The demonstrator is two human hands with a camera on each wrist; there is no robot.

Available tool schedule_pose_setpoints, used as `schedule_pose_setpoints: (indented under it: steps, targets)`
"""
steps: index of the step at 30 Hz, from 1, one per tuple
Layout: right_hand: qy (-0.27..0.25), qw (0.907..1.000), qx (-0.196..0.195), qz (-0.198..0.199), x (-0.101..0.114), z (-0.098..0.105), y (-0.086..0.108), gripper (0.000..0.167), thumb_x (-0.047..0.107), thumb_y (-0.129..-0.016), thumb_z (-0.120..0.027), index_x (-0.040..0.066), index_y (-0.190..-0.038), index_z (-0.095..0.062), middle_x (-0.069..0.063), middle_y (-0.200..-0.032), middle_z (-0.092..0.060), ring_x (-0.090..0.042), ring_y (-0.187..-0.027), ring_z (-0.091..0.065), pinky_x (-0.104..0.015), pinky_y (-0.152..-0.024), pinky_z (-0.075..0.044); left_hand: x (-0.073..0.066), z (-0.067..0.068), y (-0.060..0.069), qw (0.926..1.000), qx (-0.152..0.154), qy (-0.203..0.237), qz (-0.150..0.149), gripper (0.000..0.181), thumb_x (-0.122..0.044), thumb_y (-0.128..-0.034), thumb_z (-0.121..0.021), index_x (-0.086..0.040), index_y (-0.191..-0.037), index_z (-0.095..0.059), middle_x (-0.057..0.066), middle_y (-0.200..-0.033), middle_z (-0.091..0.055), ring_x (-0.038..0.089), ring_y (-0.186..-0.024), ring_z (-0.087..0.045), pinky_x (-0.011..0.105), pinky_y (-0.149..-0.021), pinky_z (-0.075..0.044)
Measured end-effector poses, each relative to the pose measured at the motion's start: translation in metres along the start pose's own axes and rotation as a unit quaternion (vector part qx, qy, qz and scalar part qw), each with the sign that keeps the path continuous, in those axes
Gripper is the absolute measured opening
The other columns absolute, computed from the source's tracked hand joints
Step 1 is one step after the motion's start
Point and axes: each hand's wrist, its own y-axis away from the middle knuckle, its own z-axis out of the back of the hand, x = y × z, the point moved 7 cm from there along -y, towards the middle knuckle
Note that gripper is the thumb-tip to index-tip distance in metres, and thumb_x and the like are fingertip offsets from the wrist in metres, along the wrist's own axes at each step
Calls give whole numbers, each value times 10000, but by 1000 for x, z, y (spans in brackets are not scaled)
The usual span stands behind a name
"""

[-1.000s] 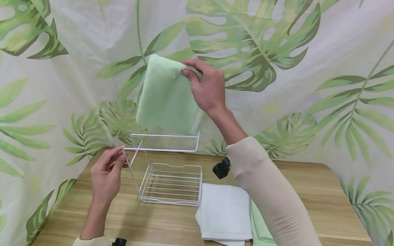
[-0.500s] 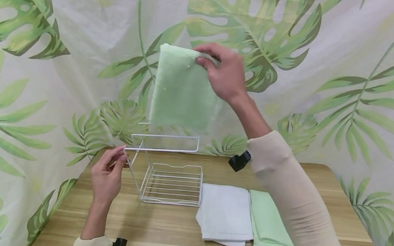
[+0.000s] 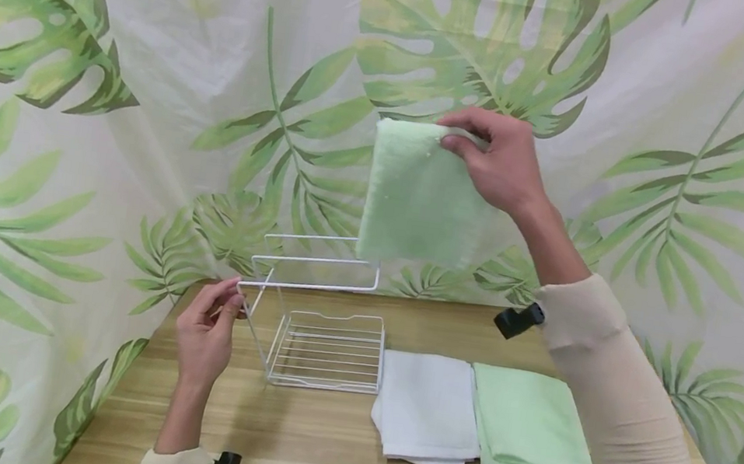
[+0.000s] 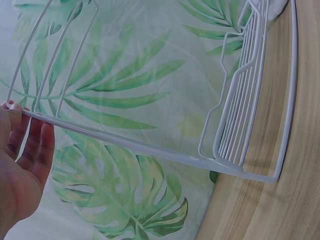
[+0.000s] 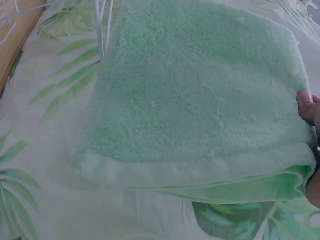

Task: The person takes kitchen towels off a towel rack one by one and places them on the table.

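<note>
My right hand (image 3: 505,159) pinches the top edge of a folded light-green towel (image 3: 422,199), which hangs in the air above the table and to the right of the rack's upper bars. In the right wrist view the towel (image 5: 200,100) fills most of the picture, its fold opening a little at one edge. A white wire rack (image 3: 324,382) stands on the table, with a slatted basket at its base and several horizontal bars on top. With thumb and fingers my left hand (image 3: 207,328) grips the rack's upper front corner. The left wrist view shows that hand (image 4: 25,165) on the frame.
A folded white towel (image 3: 429,408) lies against the right side of the rack's base. Beside it lies another folded light-green towel (image 3: 537,422). The wooden table (image 3: 316,444) ends at a leaf-patterned curtain (image 3: 168,119) behind.
My right hand first rose, then moved right and slightly down, carrying the green towel away from over the rack's bars. The left hand and the rack have stayed about where they were.
</note>
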Motion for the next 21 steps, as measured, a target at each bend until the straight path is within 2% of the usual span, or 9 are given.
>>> schedule_pose_setpoints:
  steps: [7,14,18,21]
  targets:
    - [400,9991,33,107,-9,29,28,138,70,-980,-786,88,-1106,-839,-117,-1069,-826,163,-944,-669,-61,-868,-565,-1,0,0,9999,47,-11,-94,251,190,-970,-639,187,-1217,-686,-51,-996,-711,39,-886,-727,121,-698,-650]
    - [639,9977,193,79,-20,56,57,166,-6,-946,-799,67,-1089,-838,-107,-1034,-828,204,-902,-643,-10,-815,-537,1,1,0,9999,28,-82,52,246,188,-972,-637,214,-1215,-665,-52,-993,-708,37,-861,-729,141,-699,-660]
    - [925,9955,191,-2,-29,74,74,177,-14,-930,-814,81,-1076,-844,145,-991,-810,199,-865,-641,-6,-764,-517,-1,1,0,10000,43,-28,-18,243,191,-972,-634,205,-1212,-671,-31,-987,-708,51,-859,-733,133,-697,-656]
    - [1158,9932,150,11,-35,87,87,186,-27,-905,-833,84,-1053,-849,337,-961,-722,192,-808,-618,-9,-706,-473,-3,1,0,9999,77,15,-128,240,189,-973,-636,210,-1211,-667,-43,-992,-708,44,-863,-733,121,-695,-650]
